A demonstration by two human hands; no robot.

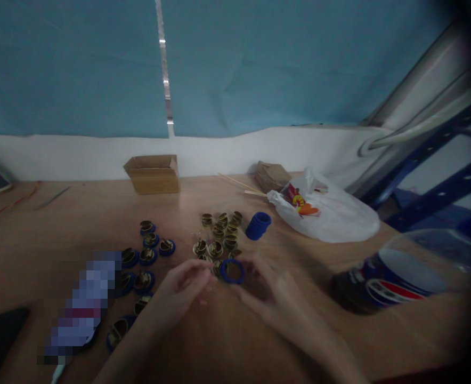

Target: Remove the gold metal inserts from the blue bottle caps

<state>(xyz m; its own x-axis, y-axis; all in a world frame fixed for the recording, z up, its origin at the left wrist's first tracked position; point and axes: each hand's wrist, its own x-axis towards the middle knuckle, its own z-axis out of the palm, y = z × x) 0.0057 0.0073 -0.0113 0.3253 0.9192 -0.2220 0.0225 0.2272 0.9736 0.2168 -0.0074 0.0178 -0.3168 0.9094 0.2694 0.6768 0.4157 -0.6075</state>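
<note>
Head view: a small round blue ring (232, 271), open in the middle, sits just above the tabletop (259, 341) between the two hands. The right hand (267, 290) grasps its right edge with the fingertips, while the left hand (179, 293) is drawn into a pinch just beside its left edge; blur hides whether that hand holds anything. The open cardboard box (153, 173) at the back wall hides its contents, the white plastic bag (331, 213) shows red and yellow print, and loose brass pieces (219, 234) lie beside a stack of blue rings (258, 225).
</note>
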